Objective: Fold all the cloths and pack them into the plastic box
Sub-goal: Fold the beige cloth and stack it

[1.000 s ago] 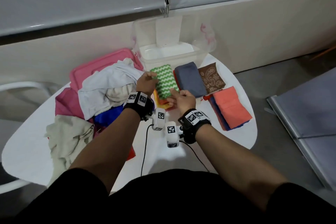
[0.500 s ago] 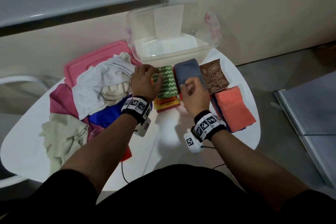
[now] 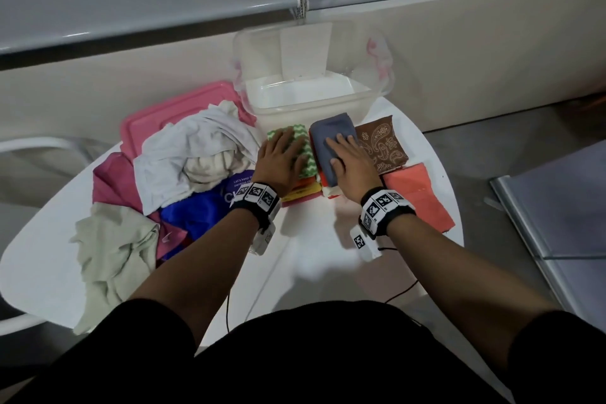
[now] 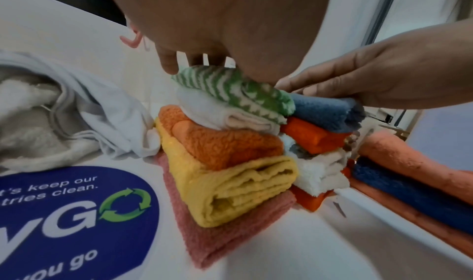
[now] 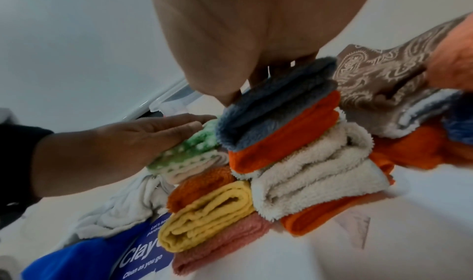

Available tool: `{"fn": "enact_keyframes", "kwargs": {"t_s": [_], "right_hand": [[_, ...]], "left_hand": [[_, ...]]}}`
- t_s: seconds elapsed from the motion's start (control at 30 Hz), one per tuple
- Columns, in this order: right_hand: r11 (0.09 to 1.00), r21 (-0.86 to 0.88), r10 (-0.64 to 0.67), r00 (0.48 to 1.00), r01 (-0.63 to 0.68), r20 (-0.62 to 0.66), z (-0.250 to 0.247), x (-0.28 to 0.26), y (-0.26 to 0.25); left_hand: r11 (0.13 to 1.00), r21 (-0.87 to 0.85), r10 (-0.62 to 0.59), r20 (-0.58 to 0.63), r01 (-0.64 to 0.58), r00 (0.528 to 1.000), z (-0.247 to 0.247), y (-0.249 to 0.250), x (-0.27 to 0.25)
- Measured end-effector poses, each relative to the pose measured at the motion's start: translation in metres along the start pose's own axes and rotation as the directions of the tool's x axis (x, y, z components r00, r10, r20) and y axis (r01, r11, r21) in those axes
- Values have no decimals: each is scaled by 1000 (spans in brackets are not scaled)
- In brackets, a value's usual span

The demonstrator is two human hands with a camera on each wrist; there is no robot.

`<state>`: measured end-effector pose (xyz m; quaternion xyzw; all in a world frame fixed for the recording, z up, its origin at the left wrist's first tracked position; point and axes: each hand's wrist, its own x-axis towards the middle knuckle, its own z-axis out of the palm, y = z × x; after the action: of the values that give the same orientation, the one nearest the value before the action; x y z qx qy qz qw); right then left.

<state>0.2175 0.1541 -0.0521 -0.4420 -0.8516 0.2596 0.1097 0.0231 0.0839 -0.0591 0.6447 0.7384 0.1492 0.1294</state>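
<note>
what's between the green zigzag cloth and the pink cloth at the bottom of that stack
Two folded cloths: an orange cloth above a yellow cloth, clearest in the left wrist view.

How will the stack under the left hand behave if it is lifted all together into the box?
The stack holds five loosely folded cloths of unequal size, so it would probably sag and slide apart unless squeezed from both sides. The green cloth on top looks soft and light; it may slip off first. The left hand lies flat on it, gripping nothing.
</note>
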Motion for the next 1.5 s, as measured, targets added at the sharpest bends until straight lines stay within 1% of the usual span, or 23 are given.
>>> {"fn": "enact_keyframes", "kwargs": {"t_s": [0.1, 0.17, 0.2, 0.27, 0.3, 0.37, 0.47, 0.5, 0.53, 0.6, 0.67, 0.7, 0.83, 0.93, 1.0, 1.07, 1.17, 1.2, 1.23, 1.33, 1.37, 1.43, 1.5], "right_hand": [[995, 57, -59, 962, 77, -266, -7, -18, -13], [993, 89, -41, 945, 74, -325, -7, -34, -29], [989, 139, -3, 963, 41, -269, -5, -43, -35], [984, 176, 44, 998, -34, -52, 8, -59, -45], [989, 137, 44, 998, -51, 54, 16, -66, -45], [997, 48, 43, 969, -56, 244, 34, -79, -49], [996, -44, 92, 894, -81, 439, 65, -94, -55], [993, -103, 104, 871, -61, 480, 75, -99, -58], [986, -166, 114, 852, -33, 511, 84, -104, -62], [964, -264, 135, 836, 12, 532, 98, -111, -74], [949, -314, 170, 839, 1, 516, 107, -115, -86], [944, -329, 181, 842, -4, 509, 110, -115, -92], [950, -310, 182, 843, -19, 507, 120, -113, -118], [979, -202, 120, 881, -28, 457, 130, -108, -142], [992, -127, 56, 898, 0, 436, 136, -105, -165], [996, -83, 19, 895, 20, 446, 142, -103, -184], [996, -77, 2, 867, 43, 498, 148, -105, -206], [995, -86, 1, 861, 50, 509, 150, -107, -209], [994, -90, 1, 856, 53, 516, 151, -109, -212], [995, -94, 24, 845, 31, 534, 154, -114, -213], [996, -89, 34, 843, 16, 537, 154, -115, -212], [997, -73, 50, 837, -13, 545, 153, -113, -210], [999, -41, 47, 841, -29, 539, 150, -107, -209]], "left_hand": [[991, -124, -67, -191, 43, 979, -17, -9, -19], [974, -179, -185, -268, 140, 945, -26, -29, -41], [963, -181, -245, -285, 199, 927, -28, -43, -56], [932, -154, -361, -338, 328, 869, -31, -72, -92], [906, -143, -422, -365, 397, 830, -32, -84, -108], [812, -151, -573, -396, 564, 718, -38, -102, -143], [564, -219, -819, -271, 796, 506, -46, -123, -186], [490, -240, -870, -185, 838, 456, -46, -132, -198], [450, -266, -892, -98, 852, 441, -45, -141, -210], [456, -325, -874, 9, 828, 485, -41, -157, -231], [499, -389, -847, -29, 774, 531, -43, -163, -247], [505, -451, -844, -79, 736, 531, -45, -166, -253], [428, -675, -876, -146, 601, 461, -67, -166, -264], [519, -667, -837, -270, 535, 475, -88, -176, -262], [571, -616, -812, -325, 543, 485, -99, -188, -263], [501, -540, -857, -203, 676, 473, -96, -202, -264], [293, -358, -928, 116, 887, 353, -78, -216, -273], [258, -328, -932, 165, 909, 324, -72, -219, -277], [258, -318, -931, 171, 912, 323, -67, -221, -280], [392, -379, -901, 24, 838, 432, -66, -225, -284], [428, -409, -891, -43, 806, 451, -71, -224, -283], [459, -512, -879, -143, 726, 455, -90, -217, -275], [495, -649, -839, -184, 578, 511, -121, -200, -262]]}}
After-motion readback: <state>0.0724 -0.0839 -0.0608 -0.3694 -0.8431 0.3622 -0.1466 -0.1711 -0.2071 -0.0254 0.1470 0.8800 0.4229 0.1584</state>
